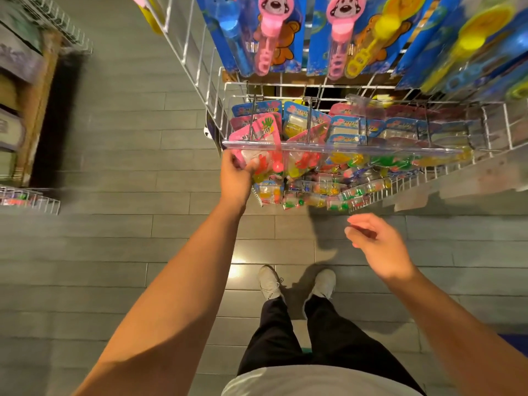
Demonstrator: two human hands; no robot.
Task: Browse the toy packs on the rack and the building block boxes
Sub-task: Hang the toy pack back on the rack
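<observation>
A white wire rack (217, 90) hangs full of toy packs. My left hand (235, 174) grips a pink-carded toy pack (264, 132) with sticky hand toys at the left end of the row, behind a clear plastic rail (371, 150). More pink and blue packs (345, 127) hang to its right, and smaller packs (314, 192) fill the tier below. Blue bubble-wand packs (274, 35) hang above. My right hand (377, 244) hovers in front of the rack below the lowest tier, fingers relaxed, holding nothing.
Grey plank floor (128, 238) stretches left of the rack. A wooden shelf with boxes (17, 90) and wire baskets (31, 198) stands at the far left. My feet in pale shoes (270, 281) stand close to the rack's base.
</observation>
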